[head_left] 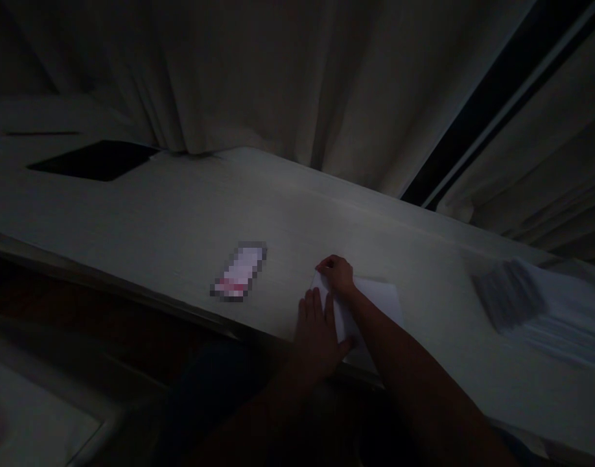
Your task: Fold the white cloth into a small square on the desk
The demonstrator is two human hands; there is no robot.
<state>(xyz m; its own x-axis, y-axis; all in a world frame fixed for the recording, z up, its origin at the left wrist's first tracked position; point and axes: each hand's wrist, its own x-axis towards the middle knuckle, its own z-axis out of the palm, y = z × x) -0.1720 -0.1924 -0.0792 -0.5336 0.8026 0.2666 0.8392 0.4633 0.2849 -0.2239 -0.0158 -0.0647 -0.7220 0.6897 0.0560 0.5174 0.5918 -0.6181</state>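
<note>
A sheet of white paper (pixel 379 299) lies at the front edge of the long pale table, partly covered by my hands and right forearm. My left hand (pixel 319 327) rests flat across the paper's left side, fingers stretched out and thumb spread. At the sheet's far left corner, my right hand (pixel 337 272) is closed in a pinch, thumb and forefinger together on the paper. Whether the paper is one layer or folded there is too dim to tell.
Left of my hands lies a phone (pixel 240 271) with its screen lit and blurred out. A blurry stack of papers (pixel 545 311) sits on the right. A flat dark object (pixel 96 160) is at the far left. Curtains (pixel 258 78) hang along the table's (pixel 181 220) back edge.
</note>
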